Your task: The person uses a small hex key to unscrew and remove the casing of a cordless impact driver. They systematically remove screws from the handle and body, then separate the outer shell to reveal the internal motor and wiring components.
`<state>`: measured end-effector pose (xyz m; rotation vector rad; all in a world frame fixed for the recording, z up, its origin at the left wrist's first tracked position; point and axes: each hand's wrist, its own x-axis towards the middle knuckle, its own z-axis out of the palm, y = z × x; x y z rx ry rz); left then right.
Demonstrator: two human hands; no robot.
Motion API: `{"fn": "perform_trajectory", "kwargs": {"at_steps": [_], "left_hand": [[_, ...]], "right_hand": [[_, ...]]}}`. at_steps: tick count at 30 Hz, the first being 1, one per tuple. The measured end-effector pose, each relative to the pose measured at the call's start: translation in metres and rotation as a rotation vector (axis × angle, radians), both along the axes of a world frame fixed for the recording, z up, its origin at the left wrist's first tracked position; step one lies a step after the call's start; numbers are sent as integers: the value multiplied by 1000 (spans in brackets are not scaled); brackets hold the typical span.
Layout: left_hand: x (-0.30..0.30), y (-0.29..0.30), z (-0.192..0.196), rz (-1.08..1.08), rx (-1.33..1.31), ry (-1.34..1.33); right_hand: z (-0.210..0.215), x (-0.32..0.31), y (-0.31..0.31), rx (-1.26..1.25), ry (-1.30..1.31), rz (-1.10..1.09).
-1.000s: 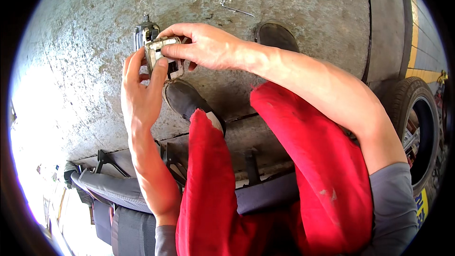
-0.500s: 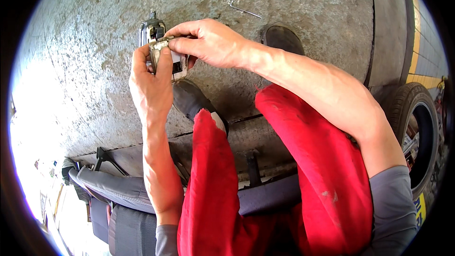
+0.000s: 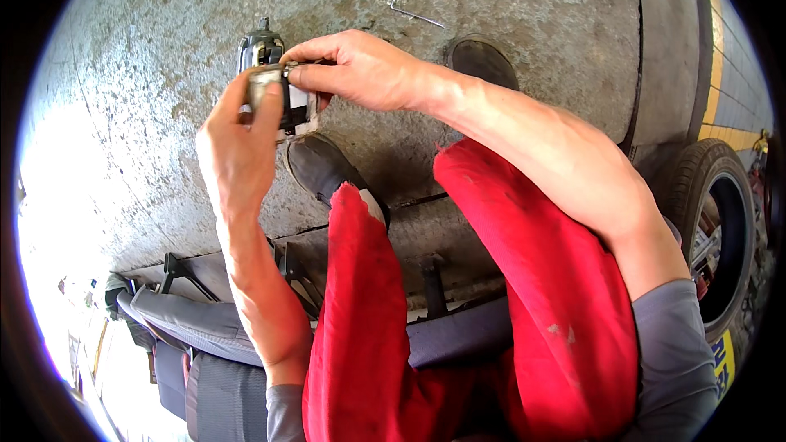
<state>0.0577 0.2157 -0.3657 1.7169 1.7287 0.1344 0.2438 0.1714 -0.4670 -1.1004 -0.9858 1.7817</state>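
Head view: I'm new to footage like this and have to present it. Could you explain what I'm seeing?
No machine here: these are a person's bare hands. A wide fisheye camera worn on the head looks down, so edges bend. The left hand and right hand together hold a small, squarish pale-and-dark part; its exact kind is unclear. Just beyond sits a dark, shiny object, partly hidden. A thin bent metal rod lies on the rough grey floor, and a tyre stands at right.
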Motion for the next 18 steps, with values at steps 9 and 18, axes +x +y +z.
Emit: {"fn": "perform_trajectory", "kwargs": {"at_steps": [9,18], "left_hand": [[1,13,29,1,160,-53],[-16,-5,23,244,146,-210]], "right_hand": [[-9,7,-6,-125,100,-43],[-15,14,-23,-195,35,24]]}}
